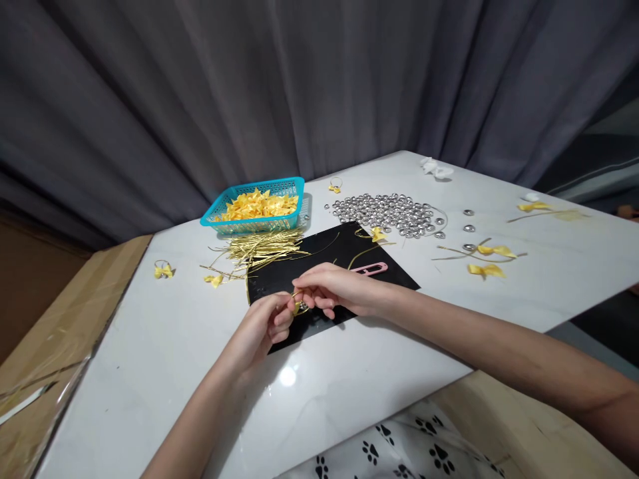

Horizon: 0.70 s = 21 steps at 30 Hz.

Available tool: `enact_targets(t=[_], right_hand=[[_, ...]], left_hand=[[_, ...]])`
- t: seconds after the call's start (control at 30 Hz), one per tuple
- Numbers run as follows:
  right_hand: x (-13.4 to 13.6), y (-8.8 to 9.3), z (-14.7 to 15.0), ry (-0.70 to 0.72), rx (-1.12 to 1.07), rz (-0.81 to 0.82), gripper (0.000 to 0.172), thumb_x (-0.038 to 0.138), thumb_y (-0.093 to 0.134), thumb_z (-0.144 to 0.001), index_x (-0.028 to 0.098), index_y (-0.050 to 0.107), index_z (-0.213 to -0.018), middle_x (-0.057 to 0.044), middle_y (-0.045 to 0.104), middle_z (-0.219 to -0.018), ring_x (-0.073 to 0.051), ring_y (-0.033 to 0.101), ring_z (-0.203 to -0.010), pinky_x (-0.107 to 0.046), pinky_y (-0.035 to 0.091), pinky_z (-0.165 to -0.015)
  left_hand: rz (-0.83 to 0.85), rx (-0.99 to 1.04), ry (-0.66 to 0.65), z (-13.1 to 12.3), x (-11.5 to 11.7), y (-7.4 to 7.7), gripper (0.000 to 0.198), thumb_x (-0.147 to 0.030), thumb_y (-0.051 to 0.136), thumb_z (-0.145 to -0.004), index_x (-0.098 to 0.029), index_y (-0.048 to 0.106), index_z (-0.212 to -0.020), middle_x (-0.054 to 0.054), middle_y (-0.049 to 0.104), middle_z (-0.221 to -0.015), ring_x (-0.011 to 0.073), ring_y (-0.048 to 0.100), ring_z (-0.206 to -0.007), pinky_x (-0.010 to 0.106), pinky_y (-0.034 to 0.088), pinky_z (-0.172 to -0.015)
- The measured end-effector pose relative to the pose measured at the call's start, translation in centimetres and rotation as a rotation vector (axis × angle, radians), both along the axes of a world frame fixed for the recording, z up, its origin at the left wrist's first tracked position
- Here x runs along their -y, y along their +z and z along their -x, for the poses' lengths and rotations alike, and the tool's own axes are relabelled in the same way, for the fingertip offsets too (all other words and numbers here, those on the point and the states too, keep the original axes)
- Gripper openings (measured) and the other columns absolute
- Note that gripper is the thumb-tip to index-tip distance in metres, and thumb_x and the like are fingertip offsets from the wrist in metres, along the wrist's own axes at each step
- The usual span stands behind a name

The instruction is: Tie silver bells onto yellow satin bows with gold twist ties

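My left hand (pixel 259 327) is closed in a pinch on a loop of gold twist tie (pixel 298 293). The fingertips of my right hand (pixel 342 287) meet it from the other side, pinching the same loop. A small yellow ribbon bow (pixel 298 309) and a silver bead hang at the loop, partly hidden by my fingers. Both hands are above a black mat (pixel 309 266) on the white table. Just beyond my right hand, a pink slotted tool (pixel 372 269) lies on the mat, its near part covered by the hand.
A turquoise basket (pixel 251 225) of yellow bows stands at the back, with gold twist ties (pixel 264 246) before it. Silver beads (pixel 384 211) are spread right of it. Finished-looking bow loops (pixel 163 270) sit left and back. Loose bows (pixel 486 270) and white pieces (pixel 435 168) lie right.
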State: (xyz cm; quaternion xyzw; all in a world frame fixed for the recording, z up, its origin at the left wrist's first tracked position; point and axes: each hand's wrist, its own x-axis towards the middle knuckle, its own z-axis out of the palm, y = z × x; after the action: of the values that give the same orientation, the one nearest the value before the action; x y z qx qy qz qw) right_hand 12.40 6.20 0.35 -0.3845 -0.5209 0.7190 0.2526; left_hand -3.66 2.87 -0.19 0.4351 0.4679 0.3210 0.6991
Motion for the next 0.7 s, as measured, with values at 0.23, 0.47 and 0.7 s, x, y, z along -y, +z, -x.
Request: enact_targets(t=[0.23,0.47,0.7], right_hand=[[0.01,0.29,-0.21,0.019,0.048,-0.065,0.018,0.021,0.053,-0.08,0.012,0.058,-0.065,0.006,0.049,-0.051,-0.001,0.029,-0.033,-0.015,0.034,-0.032],[0.16,-0.13,0.15,-0.026,0.166,-0.231,0.007,0.014,0.055,-0.074,0.013,0.057,-0.068,0.005,0.051,-0.056,-0.003,0.039,-0.039,-0.015,0.032,-0.032],[0.14,0.11,0.11,-0.006,0.148,-0.397,0.01,0.008,0.053,-0.075,0.013,0.052,-0.067,0.005,0.048,-0.059,-0.005,0.041,-0.052,-0.017,0.032,-0.049]], left_hand=[[-0.065,-0.05,0.02,-0.02,0.05,0.19,0.022,-0.029,0.05,-0.079,-0.016,0.048,-0.062,-0.009,0.025,-0.05,0.0064,0.013,-0.045,0.019,0.013,-0.041],[-0.274,-0.332,0.035,0.08,0.02,0.0,0.027,-0.039,0.052,-0.078,-0.017,0.051,-0.061,-0.009,0.026,-0.049,0.0069,0.021,-0.044,0.02,0.015,-0.042],[-0.378,-0.389,0.073,0.03,0.14,0.21,0.026,-0.035,0.054,-0.077,-0.017,0.054,-0.058,-0.005,0.041,-0.052,0.007,0.025,-0.044,0.022,0.017,-0.042]])
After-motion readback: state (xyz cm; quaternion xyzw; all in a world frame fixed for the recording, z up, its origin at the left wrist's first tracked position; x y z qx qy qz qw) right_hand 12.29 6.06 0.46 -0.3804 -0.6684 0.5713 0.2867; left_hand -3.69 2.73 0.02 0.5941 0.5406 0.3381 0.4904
